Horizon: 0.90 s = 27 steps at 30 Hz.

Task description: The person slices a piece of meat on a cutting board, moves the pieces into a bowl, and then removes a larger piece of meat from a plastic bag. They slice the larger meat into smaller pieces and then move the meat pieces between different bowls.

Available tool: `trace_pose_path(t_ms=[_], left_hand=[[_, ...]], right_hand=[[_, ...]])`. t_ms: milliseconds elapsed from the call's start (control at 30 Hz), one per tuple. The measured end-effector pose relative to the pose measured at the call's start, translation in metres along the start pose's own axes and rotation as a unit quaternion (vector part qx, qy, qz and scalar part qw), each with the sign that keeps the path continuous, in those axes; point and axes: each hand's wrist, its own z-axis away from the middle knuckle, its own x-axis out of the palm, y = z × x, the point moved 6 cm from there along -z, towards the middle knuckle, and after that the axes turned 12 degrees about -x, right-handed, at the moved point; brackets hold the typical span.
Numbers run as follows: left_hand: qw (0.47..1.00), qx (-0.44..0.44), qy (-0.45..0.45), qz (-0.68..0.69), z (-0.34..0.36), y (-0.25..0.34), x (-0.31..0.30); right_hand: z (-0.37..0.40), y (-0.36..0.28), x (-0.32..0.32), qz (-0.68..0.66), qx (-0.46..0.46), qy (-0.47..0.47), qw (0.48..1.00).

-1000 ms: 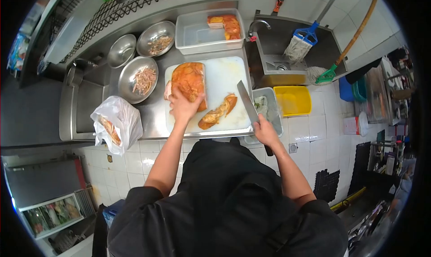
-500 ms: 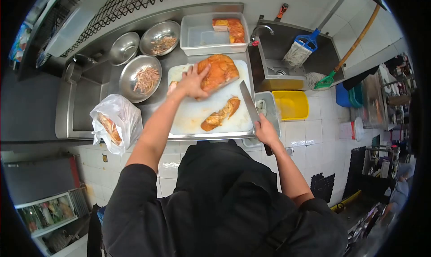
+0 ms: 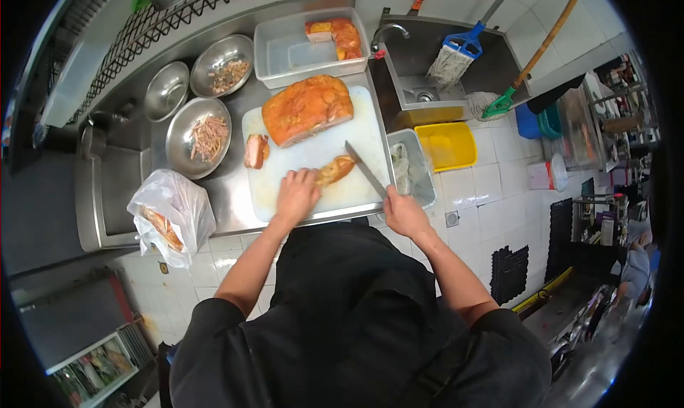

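Observation:
My left hand (image 3: pixel 298 194) has its fingers closed over the near end of a browned strip of meat (image 3: pixel 335 170), so part of the strip is hidden. A long kitchen knife (image 3: pixel 365 167) is held in my right hand (image 3: pixel 404 211), its blade tilted over the right side of the white cutting board (image 3: pixel 285 198), with the tip near the strip. A large orange-brown slab of meat (image 3: pixel 306 109) lies at the back of the board, touched by neither hand. To its left sits a small cut chunk of meat (image 3: pixel 256 151).
A clear plastic tub (image 3: pixel 274 55) with meat pieces stands behind the board. Metal bowls (image 3: pixel 173 148) and a plastic bag (image 3: pixel 189 201) with meat are at the left. Right of the board are a grey bin (image 3: pixel 425 180), a yellow basin (image 3: pixel 456 148) and a sink with a mop (image 3: pixel 450 62).
My left hand has left the large slab and moved down onto the strip, which has shifted slightly. The small chunk now shows fully. The knife remains in my right hand.

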Motion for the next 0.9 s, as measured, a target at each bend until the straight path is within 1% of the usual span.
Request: trace_pose_path(t_ms=[67,133,167,200,267,300,333,400,433,500,633,700,733,800,833,900], left_hand=[[0.999,-0.032,0.012,-0.001,0.000,-0.018,-0.015],[1.000,-0.023,-0.017,0.008,0.001,-0.023,-0.029],[0.999,0.012,0.001,0.037,-0.001,-0.017,-0.036],[0.999,0.005,0.003,0.037,-0.005,-0.013,-0.034],[0.983,0.050,0.024,0.174,-0.017,0.007,-0.032],[0.981,0.054,0.008,0.185,-0.023,0.018,-0.033],[0.981,0.054,0.006,0.185,-0.029,0.021,-0.030],[0.980,0.058,-0.070,0.177,-0.039,0.025,-0.014],[0.980,0.059,-0.071,0.177,-0.040,0.024,-0.010],[0.980,0.061,-0.052,0.181,-0.041,0.023,-0.009],[0.977,0.069,-0.048,0.196,-0.041,0.023,-0.008],[0.977,0.070,-0.018,0.202,-0.042,0.023,-0.010],[0.976,0.069,-0.023,0.205,-0.043,0.022,-0.010],[0.972,0.080,-0.023,0.221,-0.044,0.020,-0.011],[0.971,0.080,-0.026,0.223,-0.043,0.019,-0.011],[0.974,0.071,-0.035,0.210,-0.047,0.019,-0.009]], right_hand=[[0.003,-0.014,-0.001,0.011,-0.013,-0.024,1.000],[0.002,-0.024,0.001,0.019,-0.027,-0.045,0.998],[0.002,-0.026,0.002,0.027,-0.017,-0.043,0.999],[0.002,-0.027,0.001,0.033,-0.007,-0.040,0.999],[-0.003,-0.033,0.001,0.033,-0.020,-0.035,0.999],[-0.004,-0.036,-0.001,0.032,-0.028,-0.028,0.999],[-0.005,-0.040,-0.001,0.031,-0.026,-0.028,0.999],[-0.010,-0.054,0.000,0.040,-0.046,-0.041,0.997],[-0.011,-0.062,-0.003,0.040,-0.044,-0.040,0.997],[-0.008,-0.074,-0.004,0.039,-0.005,-0.092,0.995],[0.001,-0.082,-0.008,0.025,0.022,-0.123,0.992],[0.003,-0.087,-0.010,0.025,0.037,-0.136,0.990],[0.001,-0.086,-0.007,0.024,0.042,-0.140,0.989],[-0.009,-0.087,-0.005,0.012,0.005,-0.100,0.995],[-0.017,-0.087,0.000,0.012,0.008,-0.102,0.995],[-0.035,-0.092,0.003,0.015,0.007,-0.076,0.997]])
